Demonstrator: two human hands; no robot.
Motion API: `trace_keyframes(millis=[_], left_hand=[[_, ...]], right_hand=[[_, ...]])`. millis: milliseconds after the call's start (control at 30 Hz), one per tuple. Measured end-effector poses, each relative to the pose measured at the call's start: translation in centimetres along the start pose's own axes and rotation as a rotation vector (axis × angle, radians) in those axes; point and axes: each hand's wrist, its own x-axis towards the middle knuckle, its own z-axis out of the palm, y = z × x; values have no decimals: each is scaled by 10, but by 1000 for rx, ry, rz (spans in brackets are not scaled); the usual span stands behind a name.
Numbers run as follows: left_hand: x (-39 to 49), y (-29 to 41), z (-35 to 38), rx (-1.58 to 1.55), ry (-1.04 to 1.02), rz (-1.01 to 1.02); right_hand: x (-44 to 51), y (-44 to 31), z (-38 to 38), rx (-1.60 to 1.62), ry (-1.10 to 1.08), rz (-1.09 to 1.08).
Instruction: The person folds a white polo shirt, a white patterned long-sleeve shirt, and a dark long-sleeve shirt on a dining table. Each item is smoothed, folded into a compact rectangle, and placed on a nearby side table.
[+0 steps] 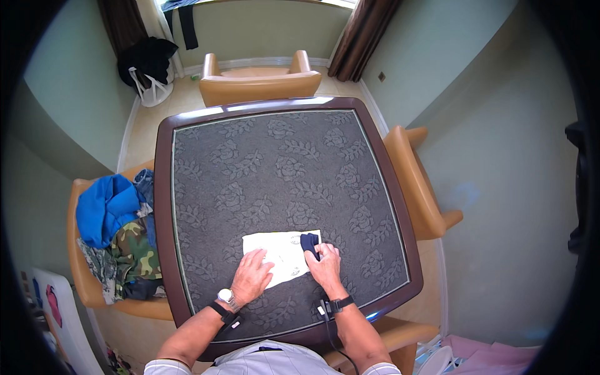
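Observation:
A white cloth piece [281, 255] with dark printed marks lies flat near the front of the table, possibly a folded garment. At its right end is a dark navy strip of fabric [309, 244]; I cannot tell whether it is sewn on or a separate piece. My right hand [325, 265] pinches this strip between thumb and fingers. My left hand [253, 275] rests on the white cloth's left side, fingers spread and holding nothing. A watch and a black strap are on the left wrist; the right wrist wears a black strap with a cable.
The table [286, 183] has a dark wooden rim and a floral-patterned top. On the left chair [79, 281] lie a blue garment [105, 206], camouflage clothing [136, 253] and jeans. Tan armchairs stand at the far side [262, 89] and right [415, 187].

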Motion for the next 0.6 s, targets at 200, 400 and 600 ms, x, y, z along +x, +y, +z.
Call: trace_keyframes(millis=[200, 400, 600], left_hand=[[9, 2, -4, -21, -2, 41], [33, 7, 7, 86, -82, 26], [32, -7, 34, 231, -132, 10]], right_hand=[[-5, 5, 2, -198, -29, 74], [-3, -18, -12, -216, -6, -34], [-8, -59, 17, -206, -112, -560]])
